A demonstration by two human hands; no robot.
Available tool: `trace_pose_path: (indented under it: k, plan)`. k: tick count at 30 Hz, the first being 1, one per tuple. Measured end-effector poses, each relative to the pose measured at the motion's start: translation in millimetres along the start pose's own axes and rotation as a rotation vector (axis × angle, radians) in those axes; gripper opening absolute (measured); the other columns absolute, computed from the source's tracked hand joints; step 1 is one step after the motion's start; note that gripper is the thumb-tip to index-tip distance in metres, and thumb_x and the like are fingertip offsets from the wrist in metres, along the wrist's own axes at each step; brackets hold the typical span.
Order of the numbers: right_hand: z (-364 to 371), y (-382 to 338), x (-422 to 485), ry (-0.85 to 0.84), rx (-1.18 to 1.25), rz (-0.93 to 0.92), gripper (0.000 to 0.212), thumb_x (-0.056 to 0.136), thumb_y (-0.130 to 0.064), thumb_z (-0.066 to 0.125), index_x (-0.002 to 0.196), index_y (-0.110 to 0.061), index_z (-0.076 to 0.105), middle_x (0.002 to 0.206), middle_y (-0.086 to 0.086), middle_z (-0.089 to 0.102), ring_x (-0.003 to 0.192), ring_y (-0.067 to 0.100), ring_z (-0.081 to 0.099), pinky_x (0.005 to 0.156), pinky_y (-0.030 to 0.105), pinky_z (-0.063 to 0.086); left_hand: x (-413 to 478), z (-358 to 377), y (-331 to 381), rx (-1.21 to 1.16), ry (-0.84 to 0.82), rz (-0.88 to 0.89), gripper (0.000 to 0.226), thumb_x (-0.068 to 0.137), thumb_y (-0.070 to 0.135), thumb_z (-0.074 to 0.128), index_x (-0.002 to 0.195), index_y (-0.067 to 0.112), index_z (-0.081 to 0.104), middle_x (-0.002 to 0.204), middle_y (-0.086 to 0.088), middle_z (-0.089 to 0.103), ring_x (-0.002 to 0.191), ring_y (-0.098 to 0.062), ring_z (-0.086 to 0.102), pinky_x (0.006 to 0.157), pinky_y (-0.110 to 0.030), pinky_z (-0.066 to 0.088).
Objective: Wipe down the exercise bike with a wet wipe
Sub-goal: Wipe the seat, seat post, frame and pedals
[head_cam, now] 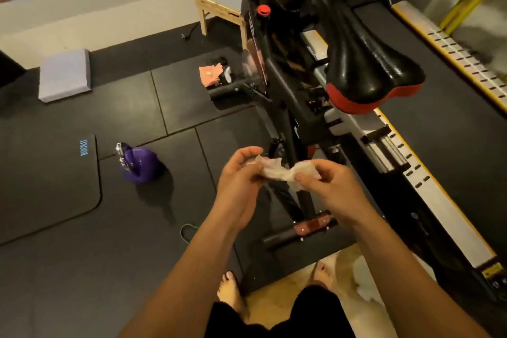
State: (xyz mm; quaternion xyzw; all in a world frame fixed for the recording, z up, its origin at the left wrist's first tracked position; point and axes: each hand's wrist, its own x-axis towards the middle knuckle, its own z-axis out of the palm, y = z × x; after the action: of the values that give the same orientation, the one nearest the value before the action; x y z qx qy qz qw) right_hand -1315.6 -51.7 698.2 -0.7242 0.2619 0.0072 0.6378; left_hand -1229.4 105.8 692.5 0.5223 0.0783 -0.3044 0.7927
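While you stand at the back end of the exercise bike, both your hands are up in front of you with the wet wipe bunched between them. Your left hand pinches the left end of it with curled fingers and thumb. Your right hand grips the right end, thumb pressed on top, so the wipe hangs in a crumpled, twisted strip from one hand to the other. It's white with a bit of pink showing, and it's held in the air over the bike's lower rear frame, apart from the metal as far as I can tell.

The black saddle with its red underside sits farther off and to the right of your hands, and a red knob pokes up on the frame well beyond that. The bike's rear foot bar lies on the floor nearer to you than your hands, with your bare feet close behind it.

Off to the left on the dark floor mats there's a purple kettlebell, a black exercise mat with a blue logo, and a grey foam pad farther back. Some pink cloth lies by the bike's left pedal area. Along the right runs a long machine with a white and yellow side rail.
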Motion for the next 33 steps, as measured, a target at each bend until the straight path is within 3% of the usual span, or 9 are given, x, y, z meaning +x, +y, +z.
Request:
trace_pose_path:
  k: [2,5,11,16,19,22,25,28,33]
  plan:
    - [17,-5,-1,0.066,-0.016,0.012,0.008,0.088,-0.021,0.067,0.094,-0.021,0.073,0.085,-0.002,0.072,0.084,0.012,0.066,0.077,0.03,0.052,4,-16,10,0.024,-0.028,-0.043,0.023,0.093,-0.006,0.05,0.102,0.011,0.062,0.093,-0.011,0.066,0.085,-0.023,0.066,0.077,-0.035,0.054]
    - [28,-6,-3,0.17,0.079,0.081,0.012,0.092,-0.028,0.061,0.093,-0.022,0.072,0.089,0.0,0.071,0.09,0.018,0.067,0.081,0.036,0.053,14,-24,20,0.254,-0.173,-0.097,0.023,0.088,0.003,0.066,0.109,0.012,0.065,0.099,-0.01,0.069,0.085,-0.02,0.066,0.069,-0.029,0.053]
    - [38,-8,20,0.48,0.066,0.076,0.012,0.092,-0.032,0.062,0.088,-0.024,0.071,0.079,-0.008,0.071,0.074,0.006,0.067,0.061,0.02,0.051,54,-7,38,0.636,-0.495,-0.226,0.016,0.094,0.021,0.062,0.102,0.017,0.075,0.09,-0.003,0.072,0.078,-0.008,0.064,0.072,-0.023,0.051]
    - [41,-18,66,0.604,0.098,0.118,0.015,0.089,-0.035,0.064,0.08,-0.026,0.071,0.075,-0.009,0.071,0.074,0.011,0.068,0.063,0.029,0.056,106,7,59,0.878,-0.702,-0.252,0.022,0.089,0.034,0.068,0.091,0.014,0.074,0.075,0.002,0.066,0.067,-0.006,0.058,0.061,-0.019,0.045]
    - [45,-27,87,0.66,0.181,0.116,0.01,0.088,-0.033,0.067,0.082,-0.027,0.072,0.078,-0.008,0.072,0.075,0.01,0.069,0.069,0.034,0.058,136,13,69,0.816,-0.616,-0.223,0.009,0.089,0.019,0.069,0.082,0.014,0.072,0.073,-0.002,0.064,0.066,-0.009,0.058,0.062,-0.023,0.044]
    - [44,-38,98,0.621,0.325,0.181,0.002,0.085,-0.031,0.069,0.086,-0.031,0.068,0.081,-0.011,0.073,0.078,0.007,0.07,0.072,0.031,0.057,162,25,78,0.674,-0.562,-0.268,0.016,0.092,0.012,0.062,0.08,0.016,0.072,0.079,-0.004,0.067,0.076,-0.014,0.061,0.071,-0.027,0.048]
    - [47,-42,102,0.58,0.506,0.205,0.015,0.085,-0.017,0.07,0.099,-0.023,0.068,0.093,-0.002,0.075,0.087,0.016,0.072,0.078,0.035,0.057,179,34,81,0.685,-0.517,-0.28,0.018,0.094,0.016,0.059,0.084,0.019,0.073,0.085,-0.007,0.071,0.081,-0.019,0.065,0.078,-0.036,0.052]
    - [52,-48,106,0.635,0.713,0.213,0.022,0.088,-0.009,0.064,0.107,-0.019,0.067,0.1,0.0,0.074,0.093,0.018,0.071,0.08,0.037,0.056,194,37,80,0.741,-0.487,-0.278,0.019,0.096,0.02,0.057,0.086,0.02,0.072,0.082,-0.006,0.07,0.078,-0.02,0.064,0.071,-0.035,0.052]
    - [68,-59,109,0.856,0.83,0.23,0.013,0.093,-0.011,0.058,0.09,-0.015,0.07,0.09,0.001,0.073,0.087,0.013,0.07,0.077,0.032,0.055,218,39,87,0.844,-0.582,-0.333,0.028,0.094,0.037,0.061,0.088,0.014,0.075,0.087,-0.007,0.075,0.082,-0.017,0.07,0.07,-0.029,0.055]
